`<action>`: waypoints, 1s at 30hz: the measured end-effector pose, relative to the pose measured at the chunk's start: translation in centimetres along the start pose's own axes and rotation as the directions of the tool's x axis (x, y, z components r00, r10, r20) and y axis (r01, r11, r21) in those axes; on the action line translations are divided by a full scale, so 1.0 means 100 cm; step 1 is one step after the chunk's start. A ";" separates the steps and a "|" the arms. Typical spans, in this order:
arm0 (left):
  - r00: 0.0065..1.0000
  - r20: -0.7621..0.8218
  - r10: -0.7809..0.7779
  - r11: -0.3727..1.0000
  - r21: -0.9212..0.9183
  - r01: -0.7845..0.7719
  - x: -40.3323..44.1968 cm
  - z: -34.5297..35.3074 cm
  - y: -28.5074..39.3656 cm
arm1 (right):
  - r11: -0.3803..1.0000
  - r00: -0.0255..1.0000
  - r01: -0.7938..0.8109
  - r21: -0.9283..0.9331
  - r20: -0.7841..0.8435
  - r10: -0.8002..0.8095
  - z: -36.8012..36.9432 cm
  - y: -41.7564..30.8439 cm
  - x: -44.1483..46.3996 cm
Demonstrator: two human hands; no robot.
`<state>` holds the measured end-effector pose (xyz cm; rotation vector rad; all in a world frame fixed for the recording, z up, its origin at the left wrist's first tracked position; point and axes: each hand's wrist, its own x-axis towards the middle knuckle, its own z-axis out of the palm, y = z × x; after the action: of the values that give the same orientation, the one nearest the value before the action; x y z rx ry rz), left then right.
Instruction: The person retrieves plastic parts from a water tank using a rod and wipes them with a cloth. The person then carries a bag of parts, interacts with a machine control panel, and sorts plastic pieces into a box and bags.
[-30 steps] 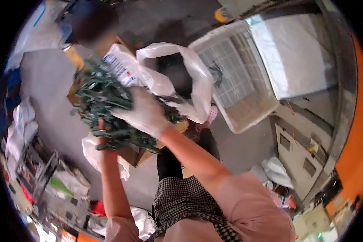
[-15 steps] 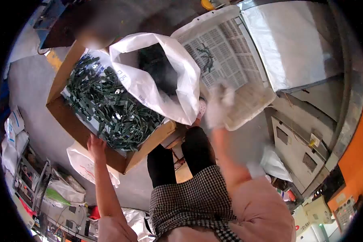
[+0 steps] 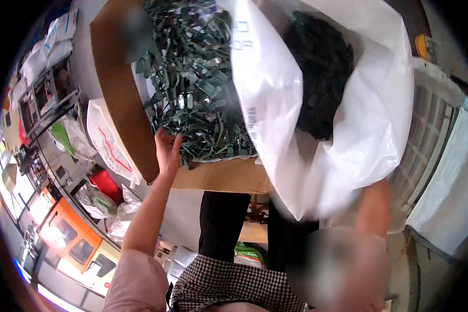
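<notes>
My left hand (image 3: pixel 167 150) is at the near left corner of a cardboard box (image 3: pixel 218 176), its fingers apart and touching the heap of small dark green strip-like pieces (image 3: pixel 203 88) inside. Beside that heap a large white plastic bag (image 3: pixel 275 73) stands with its mouth wide open, and a mass of dark pieces (image 3: pixel 320 73) lies within it. My right forearm (image 3: pixel 374 208) reaches to the bag's near right side. A white blur there merges with the bag, so the fingers of my right hand cannot be made out.
On the right are a pale plastic basket (image 3: pixel 426 130) and a white sheet-covered surface (image 3: pixel 447 182). A white bag with red print (image 3: pixel 106 138) stands left of the box. Further left are a metal rack (image 3: pixel 44 99), a red object (image 3: pixel 105 186) and an orange machine (image 3: pixel 70 234).
My view has turned and come closer to the box and bag. My left hand went from the box's outer edge onto the pieces. My right hand left the basket area for the bag's side.
</notes>
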<state>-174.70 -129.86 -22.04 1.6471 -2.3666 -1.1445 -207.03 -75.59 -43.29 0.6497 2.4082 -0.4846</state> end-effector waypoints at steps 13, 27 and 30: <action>0.940 0.295 -0.174 0.919 -0.295 0.263 0.223 0.037 0.154 | 0.706 0.746 0.644 0.295 -0.449 -0.492 -0.179 -0.189 -0.336; 0.919 0.360 -0.161 0.986 0.102 0.133 0.069 -0.166 -0.020 | 0.516 0.474 0.817 0.258 0.210 -0.855 0.046 -0.417 -0.474; 0.900 0.415 -0.133 0.975 0.218 0.043 -0.001 -0.143 -0.046 | 0.687 0.624 0.726 -0.019 0.437 -0.648 0.047 -0.353 -0.472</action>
<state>-165.03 -138.27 -14.31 1.7274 -2.7803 -1.4565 -191.05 -122.34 -10.77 -0.4900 2.1803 -0.6019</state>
